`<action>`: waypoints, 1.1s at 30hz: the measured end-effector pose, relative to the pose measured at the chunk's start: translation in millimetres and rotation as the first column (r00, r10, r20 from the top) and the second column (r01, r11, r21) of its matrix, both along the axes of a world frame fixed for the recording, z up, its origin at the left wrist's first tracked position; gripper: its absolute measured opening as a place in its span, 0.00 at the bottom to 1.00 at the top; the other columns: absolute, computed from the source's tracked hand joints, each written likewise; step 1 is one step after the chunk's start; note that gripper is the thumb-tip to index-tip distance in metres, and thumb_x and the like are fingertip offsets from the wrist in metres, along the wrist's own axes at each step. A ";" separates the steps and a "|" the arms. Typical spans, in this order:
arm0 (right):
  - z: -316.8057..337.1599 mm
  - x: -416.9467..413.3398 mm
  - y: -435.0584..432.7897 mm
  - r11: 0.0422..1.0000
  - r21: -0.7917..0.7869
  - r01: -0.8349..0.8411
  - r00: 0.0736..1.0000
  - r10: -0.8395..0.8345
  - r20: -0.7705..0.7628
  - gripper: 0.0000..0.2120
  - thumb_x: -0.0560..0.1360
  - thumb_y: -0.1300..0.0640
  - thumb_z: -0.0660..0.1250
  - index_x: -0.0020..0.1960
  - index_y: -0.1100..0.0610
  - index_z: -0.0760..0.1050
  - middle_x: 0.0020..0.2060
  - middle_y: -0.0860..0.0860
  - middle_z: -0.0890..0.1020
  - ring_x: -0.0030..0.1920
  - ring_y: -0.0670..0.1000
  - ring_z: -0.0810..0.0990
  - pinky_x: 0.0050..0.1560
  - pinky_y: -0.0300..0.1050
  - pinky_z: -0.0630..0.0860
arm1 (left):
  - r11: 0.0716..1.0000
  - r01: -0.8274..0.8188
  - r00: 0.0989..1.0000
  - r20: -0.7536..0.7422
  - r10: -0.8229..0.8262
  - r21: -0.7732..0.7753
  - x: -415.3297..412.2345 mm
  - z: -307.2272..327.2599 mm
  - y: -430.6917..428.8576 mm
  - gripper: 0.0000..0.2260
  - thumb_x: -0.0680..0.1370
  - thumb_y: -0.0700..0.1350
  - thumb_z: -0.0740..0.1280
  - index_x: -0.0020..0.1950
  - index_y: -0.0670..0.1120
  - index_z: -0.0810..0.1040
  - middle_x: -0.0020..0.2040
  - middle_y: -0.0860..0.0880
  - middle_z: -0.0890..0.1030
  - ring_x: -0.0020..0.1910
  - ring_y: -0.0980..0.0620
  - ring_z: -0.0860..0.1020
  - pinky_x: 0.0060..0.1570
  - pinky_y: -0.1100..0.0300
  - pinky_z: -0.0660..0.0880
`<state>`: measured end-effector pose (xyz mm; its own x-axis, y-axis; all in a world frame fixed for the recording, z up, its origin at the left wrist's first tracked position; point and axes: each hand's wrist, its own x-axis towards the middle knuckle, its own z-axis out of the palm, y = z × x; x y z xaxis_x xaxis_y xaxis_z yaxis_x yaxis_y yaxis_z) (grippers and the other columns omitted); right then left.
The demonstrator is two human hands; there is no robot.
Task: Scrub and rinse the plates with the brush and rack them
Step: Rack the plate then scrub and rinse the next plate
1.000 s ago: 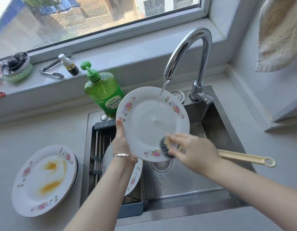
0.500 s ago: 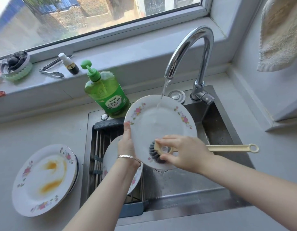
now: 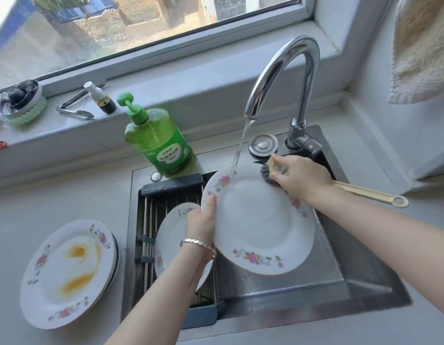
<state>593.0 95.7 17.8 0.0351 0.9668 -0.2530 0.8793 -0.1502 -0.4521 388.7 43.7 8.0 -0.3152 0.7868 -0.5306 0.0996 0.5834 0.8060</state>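
Observation:
My left hand (image 3: 200, 221) grips the left rim of a white floral plate (image 3: 258, 222), which is tilted over the sink (image 3: 340, 277). Water from the faucet (image 3: 285, 78) falls on its upper rim. My right hand (image 3: 298, 176) holds a long-handled brush (image 3: 370, 194) near its head, and the dark bristles touch the plate's upper right edge. A second floral plate (image 3: 170, 235) lies on the drying rack (image 3: 147, 225) behind my left wrist. A stack of plates (image 3: 66, 272) with orange smears on the top one sits on the counter at the left.
A green dish soap bottle (image 3: 157, 138) stands behind the rack. On the windowsill lie tongs (image 3: 75, 108), a small spray bottle (image 3: 100, 98) and a round scrubber (image 3: 21, 102). A towel (image 3: 425, 51) hangs at the upper right.
The plate has dropped lower and flatter over the sink. My right hand has carried the brush from the plate's lower edge up to its upper right rim.

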 end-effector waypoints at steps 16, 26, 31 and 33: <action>-28.9 10.8 23.3 0.781 -0.380 0.496 0.548 -0.621 -0.560 0.15 0.75 0.46 0.57 0.54 0.57 0.65 0.32 0.51 0.65 0.25 0.48 0.61 0.21 0.34 0.56 | 0.993 0.086 0.976 -0.209 -0.067 0.085 -17.5 12.9 4.4 0.17 0.77 0.49 0.64 0.33 0.41 0.69 0.33 0.42 0.70 0.34 0.48 0.68 0.36 0.55 0.64; -20.5 14.7 19.3 0.875 -0.296 0.383 0.771 -0.479 -0.419 0.14 0.75 0.43 0.56 0.50 0.53 0.62 0.32 0.52 0.70 0.23 0.51 0.64 0.24 0.37 0.61 | 0.831 0.543 0.690 -0.627 -0.361 0.120 -2.8 57.4 -1.3 0.23 0.80 0.48 0.58 0.26 0.44 0.58 0.24 0.49 0.63 0.25 0.52 0.62 0.25 0.62 0.57; -21.0 25.7 -19.4 0.842 -0.411 0.349 0.737 -0.517 -0.435 0.18 0.75 0.42 0.60 0.36 0.56 0.67 0.28 0.55 0.68 0.22 0.50 0.60 0.25 0.36 0.56 | 0.719 0.690 0.526 -0.744 -0.412 0.090 8.3 76.1 -10.3 0.22 0.80 0.51 0.55 0.27 0.47 0.60 0.26 0.50 0.66 0.32 0.45 0.69 0.33 0.57 0.62; -23.4 25.7 -38.5 0.821 -0.473 0.318 0.665 -0.549 -0.506 0.18 0.72 0.44 0.66 0.38 0.59 0.74 0.32 0.58 0.75 0.22 0.48 0.57 0.23 0.35 0.53 | 0.693 0.713 0.495 -0.774 -0.395 0.102 9.0 80.8 -13.8 0.21 0.80 0.52 0.55 0.28 0.47 0.59 0.26 0.50 0.66 0.34 0.43 0.70 0.35 0.56 0.63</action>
<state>618.8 57.2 -5.5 0.1599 0.7359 -0.6579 0.2318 -0.6758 -0.6996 397.7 29.9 88.8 0.1422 0.9898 -0.0072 0.8656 -0.1208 0.4860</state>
